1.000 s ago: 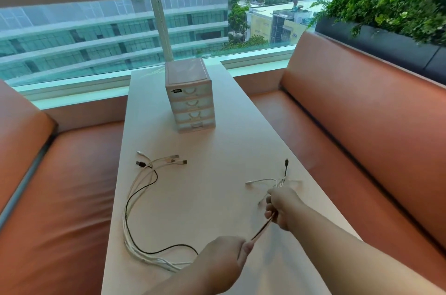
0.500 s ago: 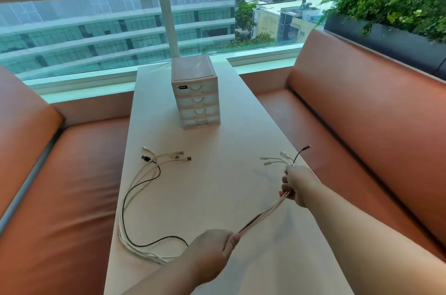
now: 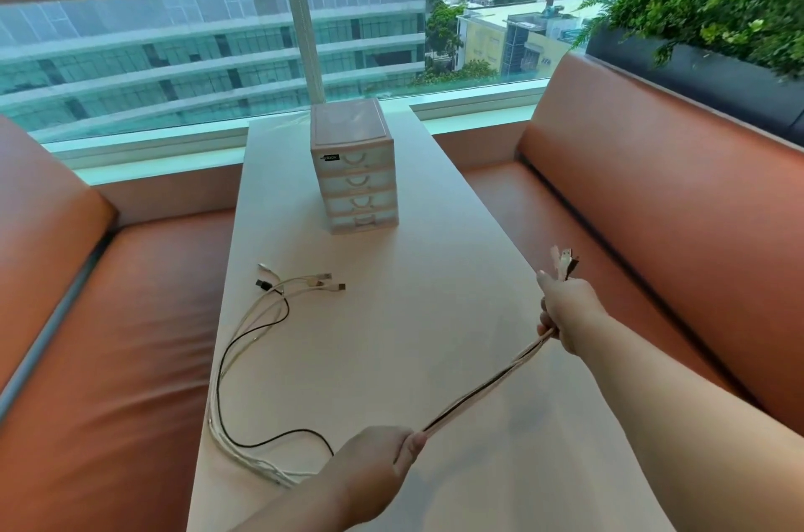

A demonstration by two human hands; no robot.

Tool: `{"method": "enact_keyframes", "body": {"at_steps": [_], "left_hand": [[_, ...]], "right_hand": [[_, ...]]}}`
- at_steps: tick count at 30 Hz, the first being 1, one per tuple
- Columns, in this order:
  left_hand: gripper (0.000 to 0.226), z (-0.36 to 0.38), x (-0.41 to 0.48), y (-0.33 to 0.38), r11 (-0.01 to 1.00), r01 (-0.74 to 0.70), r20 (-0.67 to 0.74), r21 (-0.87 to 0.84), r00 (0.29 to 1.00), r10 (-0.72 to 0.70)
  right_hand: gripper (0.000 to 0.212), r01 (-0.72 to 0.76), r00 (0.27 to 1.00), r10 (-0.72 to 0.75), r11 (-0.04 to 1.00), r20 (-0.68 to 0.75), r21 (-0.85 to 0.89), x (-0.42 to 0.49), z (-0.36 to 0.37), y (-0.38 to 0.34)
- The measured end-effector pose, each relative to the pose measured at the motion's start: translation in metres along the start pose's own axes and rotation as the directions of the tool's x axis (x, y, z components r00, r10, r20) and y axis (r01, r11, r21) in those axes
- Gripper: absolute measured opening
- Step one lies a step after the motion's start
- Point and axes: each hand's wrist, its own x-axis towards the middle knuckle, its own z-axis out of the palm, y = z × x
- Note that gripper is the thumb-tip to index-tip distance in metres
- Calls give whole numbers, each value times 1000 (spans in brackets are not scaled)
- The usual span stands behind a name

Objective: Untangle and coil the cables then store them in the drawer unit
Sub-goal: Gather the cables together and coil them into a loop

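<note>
A bundle of white cables and one black cable [image 3: 243, 362] loops over the left half of the pale table [image 3: 417, 314], with several plugs fanned out near the middle. My left hand [image 3: 374, 466] grips the bundle near the table's front. My right hand [image 3: 565, 314] grips the same bundle farther along, at the table's right edge, with the plug ends [image 3: 564, 264] sticking up above its fist. Between the two hands the cables run taut and straight, lifted off the table. A small pink drawer unit [image 3: 354, 168] with several closed drawers stands at the far end.
Orange benches flank the table, one on the left [image 3: 108, 336] and one on the right [image 3: 652, 205]. A window ledge [image 3: 474, 101] runs behind the drawer unit. A planter with green plants [image 3: 705, 14] sits above the right backrest.
My right hand slid along the bundle, away and to the right, up to the plug ends, which are now gathered above its fist. The stretch between my hands lengthened and lifted off the table.
</note>
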Motion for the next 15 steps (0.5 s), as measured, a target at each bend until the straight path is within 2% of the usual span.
{"method": "enact_keyframes", "body": {"at_steps": [4,11,15], "left_hand": [[53,2,-1,4,1000,8,7,2,1000,-8],[41,1,-6,6,1000,18,0,-20,1000,-18],[43,3,-5,4,999,16,7,-31,1000,-16]], "right_hand": [[42,-32,999,32,999,-12,0,5,-1,-6],[31,-122,992,123,951,17,283,14,-3,-16],[35,-50,998,58,972,-30,231,3,-3,-24]]}}
